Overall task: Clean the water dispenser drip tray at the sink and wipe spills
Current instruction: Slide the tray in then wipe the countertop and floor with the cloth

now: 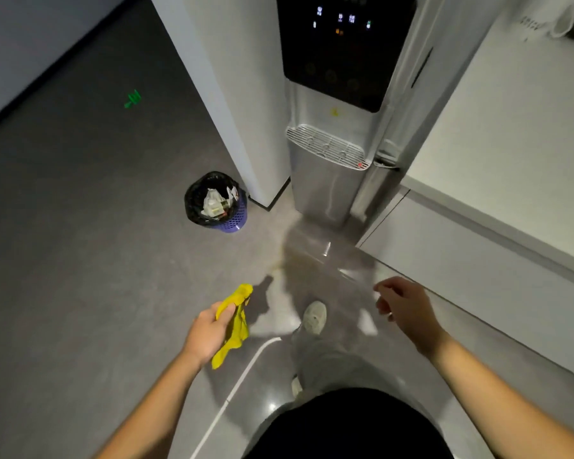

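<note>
A person stands on a grey floor [80,260] in a dim pantry corner, facing a tall silver water dispenser [328,180] wedged between a white pillar [239,94] and a pale counter [511,134]. The dispenser's dark control panel [345,51] glows with small icons. Below it sits the drip tray [327,145] — a slotted grille seated in its recess, its long axis running across the front of the machine, slanting down to the right in this view. A wet, glossy patch [312,260] with a yellowish edge spreads over the floor at the dispenser's foot, just ahead of the person's light shoe [314,317]. A purple waste bin [214,202] lined in black stands to the left of the pillar, well apart from the spill.

The left hand [209,332] is clamped on a crumpled yellow cloth [234,323]; the right hand [403,304] is bare, fingers loosely curled around nothing. The tray lies ahead of and above both hands, well apart from them. The free right hand looks slightly nearer and better placed to lift it out — the cloth hand suits the spill.
</note>
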{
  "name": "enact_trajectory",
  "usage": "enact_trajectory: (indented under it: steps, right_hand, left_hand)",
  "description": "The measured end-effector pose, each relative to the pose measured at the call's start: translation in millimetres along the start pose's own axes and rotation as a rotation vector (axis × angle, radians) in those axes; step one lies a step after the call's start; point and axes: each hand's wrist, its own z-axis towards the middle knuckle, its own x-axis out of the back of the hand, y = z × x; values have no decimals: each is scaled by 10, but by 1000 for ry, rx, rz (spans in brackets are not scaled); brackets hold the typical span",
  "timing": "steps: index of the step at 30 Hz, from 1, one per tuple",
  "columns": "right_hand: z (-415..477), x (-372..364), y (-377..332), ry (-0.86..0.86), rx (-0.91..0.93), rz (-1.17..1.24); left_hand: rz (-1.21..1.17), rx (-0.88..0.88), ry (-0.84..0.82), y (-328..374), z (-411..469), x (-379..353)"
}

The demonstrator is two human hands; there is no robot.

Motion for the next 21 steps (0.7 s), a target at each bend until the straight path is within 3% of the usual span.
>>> enact_trajectory:
  steps: [7, 10, 16, 21]
  right_hand:
    - [1097, -801, -347, -164, -51, -168]
    - [1455, -1050, -535, -216, -133, -178]
    - [1747, -1496, -651, -82, -270, -142]
    - [1743, -2079, -385, 1, -413, -127]
  left_hand:
    - [3, 21, -21, 275, 837, 334]
    - [26, 66, -109, 569, 1235, 474]
    - [188, 38, -241, 847, 2076, 682]
    - [377, -72, -386, 676, 3046, 653]
